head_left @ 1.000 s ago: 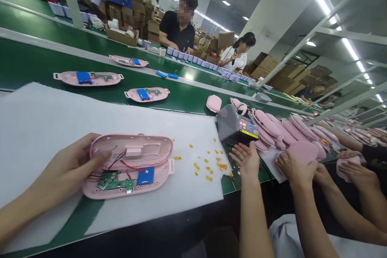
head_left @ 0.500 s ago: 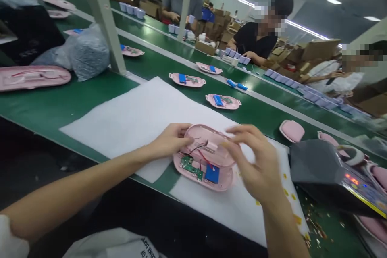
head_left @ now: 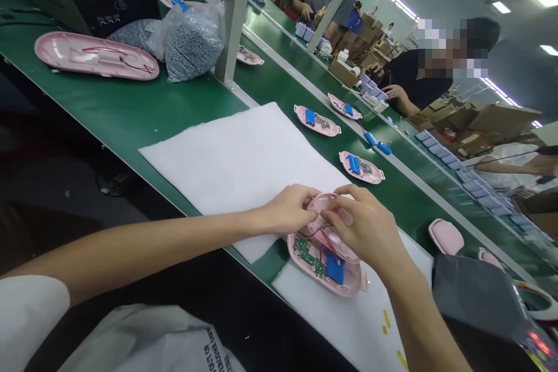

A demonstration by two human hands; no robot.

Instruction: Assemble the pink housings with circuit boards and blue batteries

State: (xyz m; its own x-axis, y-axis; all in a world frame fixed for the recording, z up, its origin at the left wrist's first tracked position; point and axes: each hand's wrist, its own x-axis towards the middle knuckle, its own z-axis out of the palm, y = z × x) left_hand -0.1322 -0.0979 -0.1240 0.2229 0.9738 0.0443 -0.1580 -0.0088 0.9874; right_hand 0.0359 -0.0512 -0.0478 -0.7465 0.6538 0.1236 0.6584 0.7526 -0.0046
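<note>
A pink plastic shell half (head_left: 353,218) stands tilted open above its matching pink shell half (head_left: 349,289). The lower half holds a green circuit board (head_left: 307,254) and a blue battery pack (head_left: 335,269); thin red and black wires (head_left: 325,237) run between both halves. My left hand (head_left: 290,209) grips the left end of the upper half, thumb inside and fingers behind. My right hand (head_left: 370,226) is bent over that half, thumb and fingertips closed together near my left thumb. What lies between those fingertips is too small and covered to make out.
A white foam sheet (head_left: 235,157) covers part of the green bench. Pink shells with batteries (head_left: 361,167) lie beyond it. To the right are a dark tape dispenser (head_left: 477,296) and yellow tape bits (head_left: 386,318). A bag of screws (head_left: 192,46) leans by a post (head_left: 235,17). Co-workers sit opposite.
My right hand has gone from spread fingers at the upper half's right side to closed fingertips inside it, near my left hand. The camera view has tilted and shifted left.
</note>
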